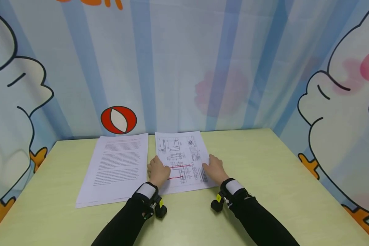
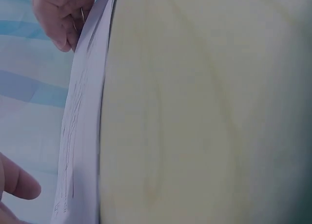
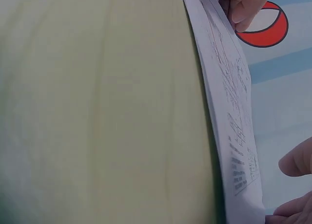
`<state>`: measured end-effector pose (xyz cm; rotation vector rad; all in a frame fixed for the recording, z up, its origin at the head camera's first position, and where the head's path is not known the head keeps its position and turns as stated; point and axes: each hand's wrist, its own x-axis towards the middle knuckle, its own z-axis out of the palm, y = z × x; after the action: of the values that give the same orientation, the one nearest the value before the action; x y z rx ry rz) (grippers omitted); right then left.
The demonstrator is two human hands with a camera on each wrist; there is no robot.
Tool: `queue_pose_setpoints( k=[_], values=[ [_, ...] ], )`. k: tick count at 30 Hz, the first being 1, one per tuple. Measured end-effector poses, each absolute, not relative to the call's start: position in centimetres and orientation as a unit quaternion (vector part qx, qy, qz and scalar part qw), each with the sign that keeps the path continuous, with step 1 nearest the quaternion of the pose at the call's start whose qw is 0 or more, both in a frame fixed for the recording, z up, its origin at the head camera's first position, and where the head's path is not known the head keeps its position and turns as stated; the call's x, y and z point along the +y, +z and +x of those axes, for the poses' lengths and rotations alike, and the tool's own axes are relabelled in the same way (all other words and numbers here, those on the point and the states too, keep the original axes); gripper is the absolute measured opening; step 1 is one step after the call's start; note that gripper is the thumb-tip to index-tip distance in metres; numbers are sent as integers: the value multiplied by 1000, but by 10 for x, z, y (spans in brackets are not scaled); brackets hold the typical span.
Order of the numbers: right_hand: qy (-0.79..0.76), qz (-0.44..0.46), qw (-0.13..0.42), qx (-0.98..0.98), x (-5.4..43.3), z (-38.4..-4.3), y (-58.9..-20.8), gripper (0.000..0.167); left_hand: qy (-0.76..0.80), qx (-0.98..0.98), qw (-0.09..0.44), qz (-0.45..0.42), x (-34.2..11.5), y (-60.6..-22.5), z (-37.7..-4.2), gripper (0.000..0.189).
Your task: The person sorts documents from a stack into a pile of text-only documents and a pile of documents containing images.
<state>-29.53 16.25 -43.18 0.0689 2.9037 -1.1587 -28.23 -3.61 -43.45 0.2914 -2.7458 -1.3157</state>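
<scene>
Both of my hands are at a stack of white sheets point(image 1: 184, 186) printed with technical drawings and marked with red lines. My left hand point(image 1: 158, 172) holds its left edge, the thumb over the printed side. At the right edge my right hand point(image 1: 216, 169) grips the paper, thumb toward the drawing and fingers bent along the side. The wrist views show the stack's near edge point(image 3: 214, 121) low along the table, with more than one layer. In the left wrist view, the left thumb point(image 2: 22, 182) stands above the paper while most of that hand is out of frame.
Left of the drawings lies a pile of text pages point(image 1: 120, 164), its right side close to my left hand. Both rest on a pale yellow table point(image 1: 264, 191). A curtain point(image 1: 178, 68) with blue stripes and cartoon figures hangs behind the table's back edge.
</scene>
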Motion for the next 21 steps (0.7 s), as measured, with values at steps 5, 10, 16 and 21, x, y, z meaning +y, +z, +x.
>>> queue_pose_setpoints(
  k=[5,10,16,21],
  values=[
    [-366,21,10,930,161,-293,-436,58,-431,-896,37,97,-34,-436,-282,60],
    [-369,8,0,929,156,-292,-437,50,-422,-901,33,94,-32,-437,-282,57],
    [-369,6,-7,929,154,-292,-438,41,-420,-903,17,91,-31,-440,-282,63],
    [-367,12,-8,930,154,-293,-437,46,-424,-901,20,92,-32,-438,-282,64]
  ],
)
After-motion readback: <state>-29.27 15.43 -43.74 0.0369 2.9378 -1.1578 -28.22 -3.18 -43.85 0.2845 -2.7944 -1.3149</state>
